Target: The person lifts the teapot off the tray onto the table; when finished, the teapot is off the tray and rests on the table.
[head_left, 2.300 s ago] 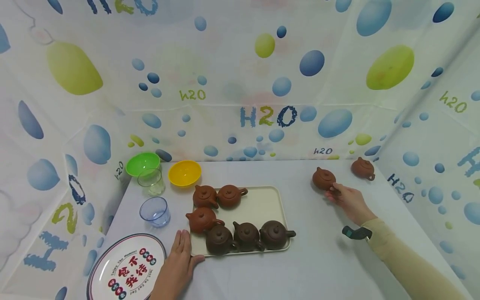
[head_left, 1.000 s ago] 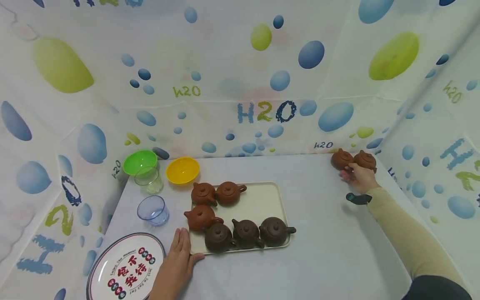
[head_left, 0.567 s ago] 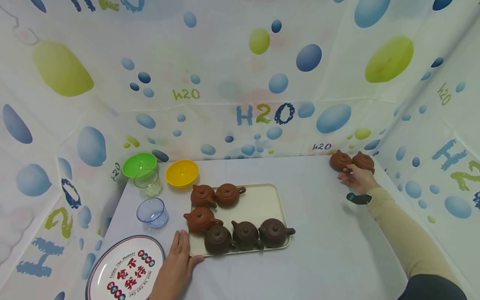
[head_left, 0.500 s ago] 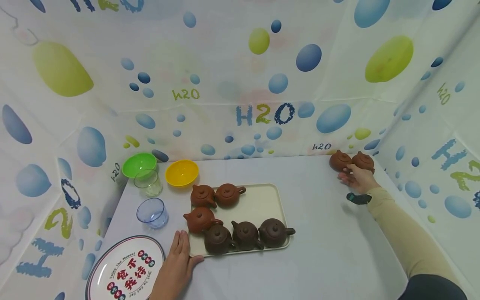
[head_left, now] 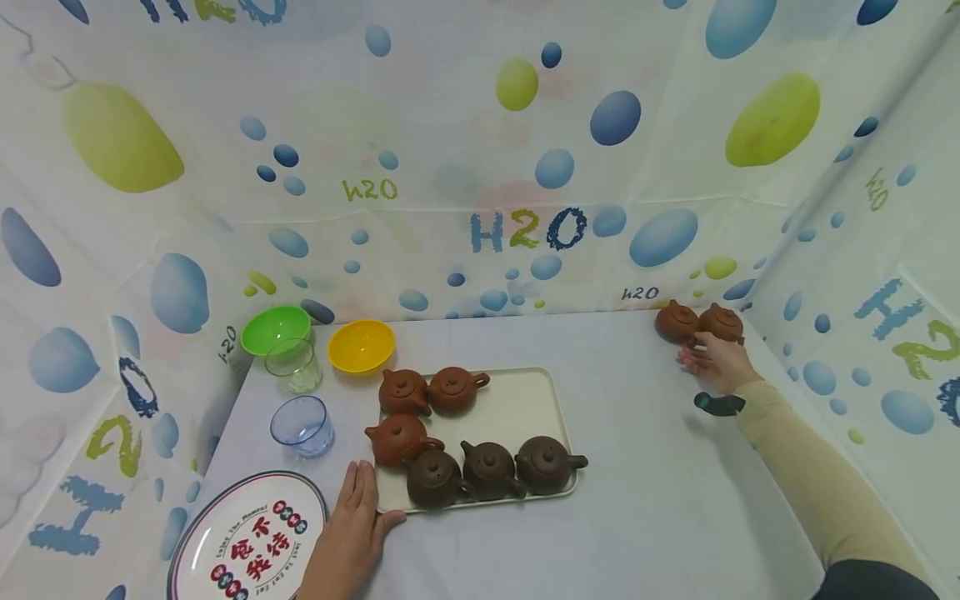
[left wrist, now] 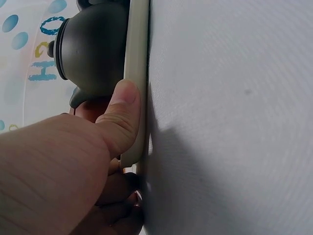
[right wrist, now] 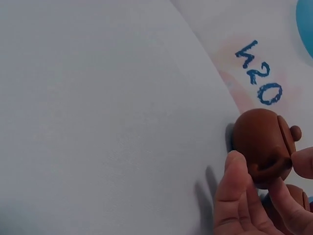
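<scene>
My left hand (head_left: 348,533) lies at the near left corner of a cream tray (head_left: 528,400). Its straight fingers run along the tray's left side, and the thumb (left wrist: 122,110) presses the front rim. On the tray sit three reddish-brown clay teapots, one of them the lower-left teapot (head_left: 397,439), and three dark brown ones, including the right dark teapot (head_left: 543,463). At the far right, a brown teapot (head_left: 677,321) stands beside another brown teapot (head_left: 722,320). My right hand (head_left: 717,358) is at the first one's handle (right wrist: 271,169), fingers loosely spread around it, thumb beside its end.
Left of the tray stand a green bowl (head_left: 273,327), a yellow bowl (head_left: 362,346), a clear glass (head_left: 294,371) and a blue glass (head_left: 302,429). A printed plate (head_left: 217,517) lies at the near left. Patterned cloth walls (head_left: 450,125) border the table.
My right hand has carried the brown teapot back and right, setting it beside the other one. Since then its fingers have eased slightly off the handle. The left hand keeps its place.
</scene>
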`<action>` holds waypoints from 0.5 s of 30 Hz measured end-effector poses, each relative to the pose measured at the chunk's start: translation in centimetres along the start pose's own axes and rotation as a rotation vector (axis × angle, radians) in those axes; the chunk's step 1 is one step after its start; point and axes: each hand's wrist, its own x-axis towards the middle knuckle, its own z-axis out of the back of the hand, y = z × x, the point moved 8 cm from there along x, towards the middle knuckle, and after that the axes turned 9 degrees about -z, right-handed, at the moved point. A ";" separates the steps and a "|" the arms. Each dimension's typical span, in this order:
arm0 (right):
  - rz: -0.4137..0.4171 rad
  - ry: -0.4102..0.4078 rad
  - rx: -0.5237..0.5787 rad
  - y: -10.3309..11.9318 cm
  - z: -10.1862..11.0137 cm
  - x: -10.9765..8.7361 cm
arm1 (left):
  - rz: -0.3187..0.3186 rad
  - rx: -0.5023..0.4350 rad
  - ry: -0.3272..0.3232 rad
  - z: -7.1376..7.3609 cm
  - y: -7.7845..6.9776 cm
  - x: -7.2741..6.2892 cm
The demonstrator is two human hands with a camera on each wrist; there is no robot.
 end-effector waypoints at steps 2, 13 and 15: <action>0.016 -0.005 -0.011 0.0 -0.1 -0.1 | -0.004 0.000 -0.003 0.0 0.1 0.0; 0.192 -0.135 -0.115 -1.2 0.5 -0.3 | -0.012 -0.007 -0.001 -0.1 0.0 0.0; 0.209 -0.127 -0.117 -1.4 0.3 -0.7 | -0.014 -0.006 -0.006 0.0 0.0 0.0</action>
